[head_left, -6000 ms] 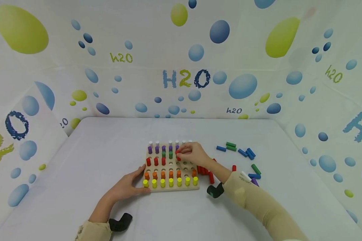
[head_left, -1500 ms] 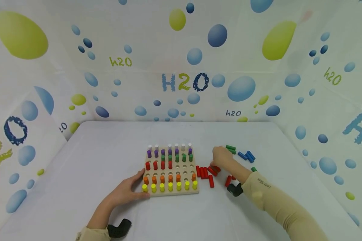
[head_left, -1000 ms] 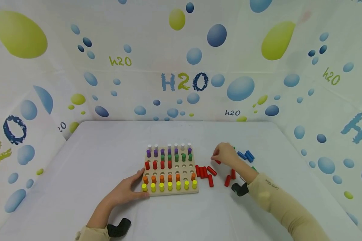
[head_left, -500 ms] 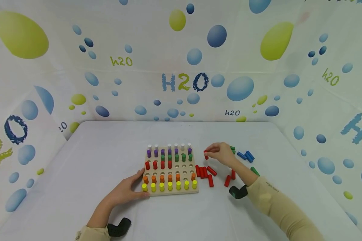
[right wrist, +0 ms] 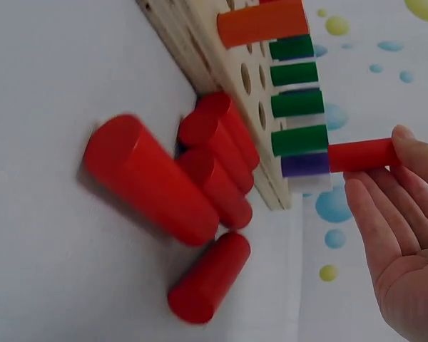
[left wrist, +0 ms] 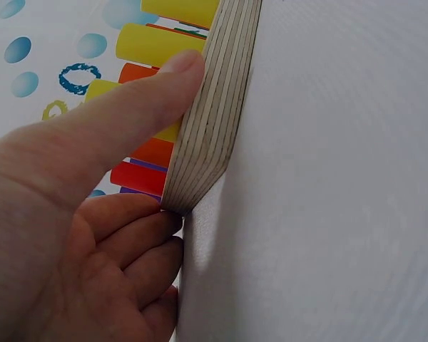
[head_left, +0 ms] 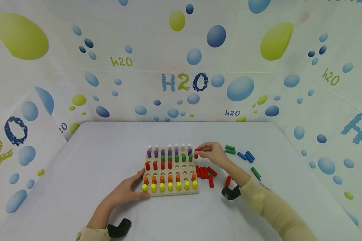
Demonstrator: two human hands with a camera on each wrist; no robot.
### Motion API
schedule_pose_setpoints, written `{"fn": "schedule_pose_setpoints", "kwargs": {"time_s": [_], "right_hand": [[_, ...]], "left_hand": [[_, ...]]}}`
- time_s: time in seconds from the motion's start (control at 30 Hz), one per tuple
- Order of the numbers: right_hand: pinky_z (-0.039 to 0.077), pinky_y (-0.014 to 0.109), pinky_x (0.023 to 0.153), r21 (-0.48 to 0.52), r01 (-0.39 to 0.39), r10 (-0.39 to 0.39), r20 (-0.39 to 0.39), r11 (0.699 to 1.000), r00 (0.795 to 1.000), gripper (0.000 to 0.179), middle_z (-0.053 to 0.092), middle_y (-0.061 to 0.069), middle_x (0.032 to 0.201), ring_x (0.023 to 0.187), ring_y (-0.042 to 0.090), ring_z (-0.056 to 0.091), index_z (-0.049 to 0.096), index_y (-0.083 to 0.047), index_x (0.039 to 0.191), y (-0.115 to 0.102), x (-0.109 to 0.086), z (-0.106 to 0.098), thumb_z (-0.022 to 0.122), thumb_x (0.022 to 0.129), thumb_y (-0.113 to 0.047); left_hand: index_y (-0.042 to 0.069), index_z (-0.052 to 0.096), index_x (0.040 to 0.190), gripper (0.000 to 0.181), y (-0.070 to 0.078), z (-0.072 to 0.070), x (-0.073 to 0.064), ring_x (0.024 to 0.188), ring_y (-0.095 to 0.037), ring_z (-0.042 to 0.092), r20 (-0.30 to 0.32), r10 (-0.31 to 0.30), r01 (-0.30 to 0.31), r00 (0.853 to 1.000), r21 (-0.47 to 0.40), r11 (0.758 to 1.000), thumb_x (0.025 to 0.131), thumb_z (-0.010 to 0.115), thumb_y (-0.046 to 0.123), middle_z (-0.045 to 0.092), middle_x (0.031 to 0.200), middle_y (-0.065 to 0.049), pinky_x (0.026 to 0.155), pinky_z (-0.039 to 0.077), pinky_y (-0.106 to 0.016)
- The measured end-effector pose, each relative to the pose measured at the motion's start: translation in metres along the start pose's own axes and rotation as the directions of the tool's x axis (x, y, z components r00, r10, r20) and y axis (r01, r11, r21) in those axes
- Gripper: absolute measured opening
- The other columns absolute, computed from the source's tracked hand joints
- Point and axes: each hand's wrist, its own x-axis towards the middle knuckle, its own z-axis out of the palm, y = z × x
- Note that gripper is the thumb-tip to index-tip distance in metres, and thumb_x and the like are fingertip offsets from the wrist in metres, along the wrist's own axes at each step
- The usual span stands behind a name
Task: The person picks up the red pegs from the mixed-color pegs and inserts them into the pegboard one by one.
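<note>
A wooden pegboard (head_left: 174, 192) carries rows of white, purple, green, red, orange and yellow pegs, with some bare holes. My left hand (head_left: 125, 190) holds its near left corner, the thumb (left wrist: 150, 96) against the front edge and the fingers (left wrist: 139, 231) bent along the left side. Between thumb and fingertips my right hand (head_left: 213, 154) pinches a red peg (right wrist: 362, 154), roughly upright, in the air by the board's far right edge. In the board's red row (head_left: 162, 165), the left holes are filled and those to the right are bare.
Loose red pegs (head_left: 210, 181) lie right of the board, several of them close to its edge. Farther right are green pegs (head_left: 230, 151), blue pegs (head_left: 250, 156) and another green peg (head_left: 255, 172). The right sleeve (head_left: 268, 204) covers part of the table there.
A fourth red peg has gone into the board since the earliest frame. The right hand then picked another red peg from the table and carried it left to the board's edge. The left hand stays put.
</note>
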Motion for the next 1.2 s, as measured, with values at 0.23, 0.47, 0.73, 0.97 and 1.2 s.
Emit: {"fn": "schedule_pose_setpoints", "kwargs": {"time_s": [0.23,0.47,0.73,0.97,1.2], "right_hand": [[0.052,0.032,0.080,0.048,0.007,-0.009,0.042,0.999,0.999,0.025,0.068,0.013,0.094,0.089,0.027,0.064,0.064,0.003,0.102,-0.022,-0.003,0.013,0.066,0.085,-0.015],[0.053,0.029,0.077,0.066,0.042,-0.047,0.072,0.997,0.996,0.023,0.069,0.009,0.090,0.086,0.022,0.065,0.066,0.000,0.099,-0.015,0.005,0.033,0.068,0.083,-0.016],[0.053,0.033,0.078,0.078,0.040,-0.049,0.114,0.996,0.992,0.023,0.068,0.013,0.090,0.088,0.029,0.064,0.065,0.004,0.099,-0.030,0.002,0.045,0.068,0.083,-0.013],[0.053,0.029,0.078,0.048,0.066,-0.072,0.132,0.997,0.989,0.020,0.068,0.015,0.090,0.085,0.023,0.065,0.063,0.006,0.098,-0.051,-0.012,0.051,0.064,0.086,-0.009],[0.053,0.029,0.077,0.045,0.039,-0.045,0.143,0.998,0.989,0.019,0.067,0.015,0.093,0.085,0.021,0.064,0.063,0.006,0.097,-0.038,-0.007,0.058,0.065,0.085,-0.009]], "left_hand": [[0.006,0.025,0.144,0.097,-0.001,0.000,0.000,0.133,-0.041,0.021,0.002,-0.002,0.002,1.000,-0.005,1.000,0.070,0.077,0.040,0.025,0.146,-0.021,0.104,0.020,-0.057],[0.007,0.025,0.145,0.097,0.000,0.000,0.000,0.133,-0.041,0.021,0.000,-0.004,0.004,1.000,0.000,1.000,0.070,0.077,0.041,0.025,0.146,-0.021,0.104,0.021,-0.057],[0.005,0.025,0.144,0.099,-0.005,0.002,0.003,0.133,-0.040,0.021,0.001,0.015,-0.015,1.000,-0.012,1.000,0.069,0.077,0.043,0.025,0.146,-0.020,0.104,0.021,-0.056],[0.006,0.025,0.144,0.099,-0.006,0.001,0.003,0.133,-0.040,0.021,-0.004,0.008,-0.008,1.000,-0.009,1.000,0.069,0.077,0.044,0.026,0.146,-0.020,0.104,0.021,-0.057],[0.007,0.025,0.145,0.099,-0.006,0.002,0.004,0.133,-0.040,0.021,-0.003,0.002,-0.002,1.000,-0.009,1.000,0.069,0.077,0.044,0.025,0.146,-0.020,0.104,0.021,-0.057]]}}
